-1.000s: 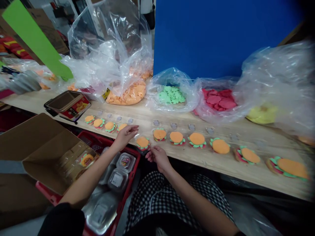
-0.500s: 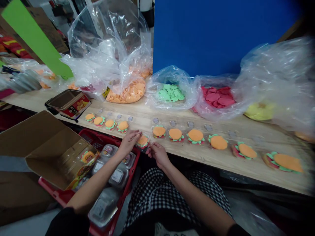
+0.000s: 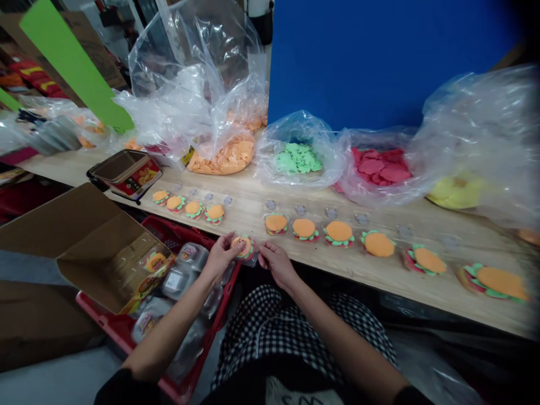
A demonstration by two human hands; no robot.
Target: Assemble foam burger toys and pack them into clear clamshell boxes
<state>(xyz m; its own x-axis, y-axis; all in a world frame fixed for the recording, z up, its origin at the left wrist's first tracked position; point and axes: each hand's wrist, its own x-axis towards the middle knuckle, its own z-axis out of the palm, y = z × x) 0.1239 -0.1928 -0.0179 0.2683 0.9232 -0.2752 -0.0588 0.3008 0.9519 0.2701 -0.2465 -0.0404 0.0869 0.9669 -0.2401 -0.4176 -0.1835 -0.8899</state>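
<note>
At the table's front edge, a small clear plastic box (image 3: 250,254) with an orange-and-green toy burger inside and a printed sticker on its lid is between my hands. My left hand (image 3: 220,259) grips its left side, thumb across the lid. My right hand (image 3: 277,263) pinches the box's right edge, its fingertips partly hidden. On both sides, a row of open clear boxes holds toy burgers, such as the burger (image 3: 276,223) to the right and another burger (image 3: 215,212) to the left.
Behind the row are plastic bags of orange pieces (image 3: 228,154), green pieces (image 3: 298,158) and red pieces (image 3: 382,166). A black-rimmed tub (image 3: 141,179) stands at the left. Below, a red crate (image 3: 230,292) holds closed clear boxes and a cardboard box (image 3: 90,247).
The printed sticker on the lid now shows over the burger. My left hand has moved lower and left on the box, with its thumb on the lid. The view has shifted slightly.
</note>
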